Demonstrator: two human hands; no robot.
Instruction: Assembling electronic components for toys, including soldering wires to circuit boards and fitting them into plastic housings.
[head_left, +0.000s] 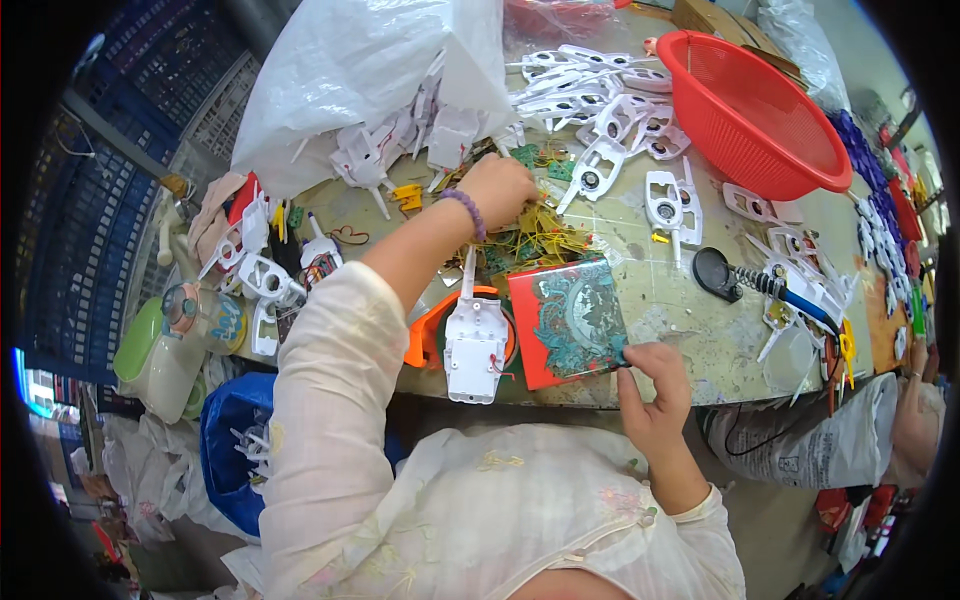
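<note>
My left hand (pixel 497 190), with a purple band at its wrist, reaches into a heap of green circuit boards with yellow wires (pixel 545 240). Its fingers are curled down and their tips hidden, so what they grip does not show. At the near right corner of a flat red block with a worn teal ornate top (pixel 585 320), my right hand (pixel 655 395) pinches a small dark piece (pixel 624 358) between thumb and finger. Left of the block, a white plastic housing (pixel 477 345) with a short red wire rests over an orange ring-shaped thing (pixel 428 330).
White housings (pixel 590 95) lie piled at the back. A red plastic basket (pixel 750 120) stands back right. A blue-handled soldering iron (pixel 800 300) sits in its coil holder on the right. A white plastic bag (pixel 350 80) spills housings. A blue bag (pixel 235 450) hangs below left.
</note>
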